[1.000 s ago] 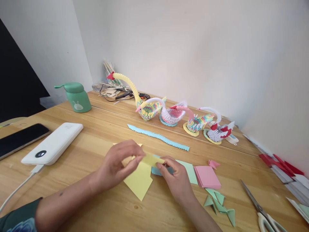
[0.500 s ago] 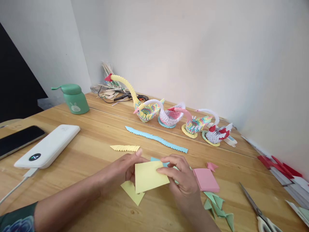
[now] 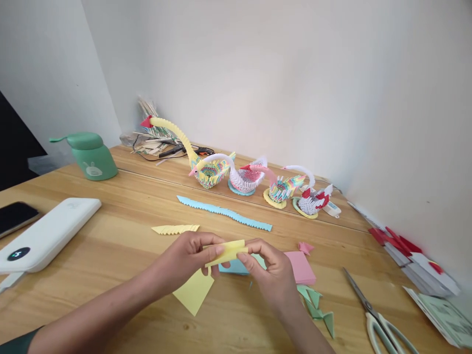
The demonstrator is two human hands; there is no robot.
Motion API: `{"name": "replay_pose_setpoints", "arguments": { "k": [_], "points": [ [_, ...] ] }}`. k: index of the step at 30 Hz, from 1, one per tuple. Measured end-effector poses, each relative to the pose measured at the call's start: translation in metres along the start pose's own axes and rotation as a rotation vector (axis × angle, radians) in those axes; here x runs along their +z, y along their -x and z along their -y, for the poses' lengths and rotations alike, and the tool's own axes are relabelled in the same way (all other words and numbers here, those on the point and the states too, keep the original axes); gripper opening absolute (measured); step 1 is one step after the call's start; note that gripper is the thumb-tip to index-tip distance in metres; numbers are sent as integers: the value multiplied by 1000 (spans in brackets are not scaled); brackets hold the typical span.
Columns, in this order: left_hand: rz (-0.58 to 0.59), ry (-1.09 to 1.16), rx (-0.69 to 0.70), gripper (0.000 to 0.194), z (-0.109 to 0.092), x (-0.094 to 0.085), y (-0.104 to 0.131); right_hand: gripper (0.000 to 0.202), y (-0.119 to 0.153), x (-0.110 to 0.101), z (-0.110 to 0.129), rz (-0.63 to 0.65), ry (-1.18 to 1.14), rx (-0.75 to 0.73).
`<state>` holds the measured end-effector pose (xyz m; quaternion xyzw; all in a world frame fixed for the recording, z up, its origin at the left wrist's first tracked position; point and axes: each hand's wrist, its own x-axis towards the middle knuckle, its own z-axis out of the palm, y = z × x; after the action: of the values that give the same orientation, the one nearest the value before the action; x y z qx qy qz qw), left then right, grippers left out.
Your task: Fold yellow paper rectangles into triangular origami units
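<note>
Between both hands a piece of yellow paper (image 3: 227,251) is bent over along its length, held above the table. My left hand (image 3: 195,253) pinches its left end, thumb on the near side. At the other end my right hand (image 3: 271,268) grips the paper between thumb and fingers. Below the left hand another yellow sheet (image 3: 194,292) lies flat on the wood. Blue paper (image 3: 234,267) shows under the held piece, partly hidden by the hands. Right of my right hand sits a stack of pink paper (image 3: 302,268), with folded green pieces (image 3: 315,305) nearer me.
Scissors (image 3: 368,307) lie at the right. Beyond the hands are a blue folded strip (image 3: 224,212) and a short yellow strip (image 3: 175,229). Several paper swans, one a white swan (image 3: 243,179), stand at the back. A green bottle (image 3: 92,157) and white power bank (image 3: 55,231) are left.
The yellow paper, flat and facing me before, is now bent over into a narrow strip. My left hand has shifted its grip onto the paper's left end. The view has turned slightly right.
</note>
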<state>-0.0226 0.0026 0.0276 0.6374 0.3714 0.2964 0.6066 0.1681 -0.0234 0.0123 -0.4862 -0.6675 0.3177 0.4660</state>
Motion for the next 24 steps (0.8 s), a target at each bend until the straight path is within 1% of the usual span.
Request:
{"name": "replay_pose_setpoints", "arguments": {
  "k": [3,6,7,8,9,11,12,13,16,24],
  "points": [
    [11,-5,26,37,2,1,5,13,1,2,-1,-36,13,66],
    [-9,10,-27,47,7,4,6,12,1,3,-2,-49,24,92],
    [-21,19,-55,46,9,5,6,10,1,3,-3,-51,15,91],
    [-35,32,-78,41,12,6,5,7,1,3,-3,-48,1,88],
    [-46,49,-93,35,14,7,4,12,1,3,-4,-43,-16,89],
    [-58,85,-97,24,17,9,3,29,2,4,-6,-46,-44,108],
    [-61,95,-91,21,18,10,2,32,2,5,-6,-47,-50,122],
    [-61,102,-85,19,19,10,2,29,2,5,-7,-48,-53,133],
    [-49,120,-79,19,20,11,2,12,2,7,-5,-52,-57,145],
    [-34,130,-109,22,20,10,1,13,2,8,0,-40,-48,160]
  ]
}}
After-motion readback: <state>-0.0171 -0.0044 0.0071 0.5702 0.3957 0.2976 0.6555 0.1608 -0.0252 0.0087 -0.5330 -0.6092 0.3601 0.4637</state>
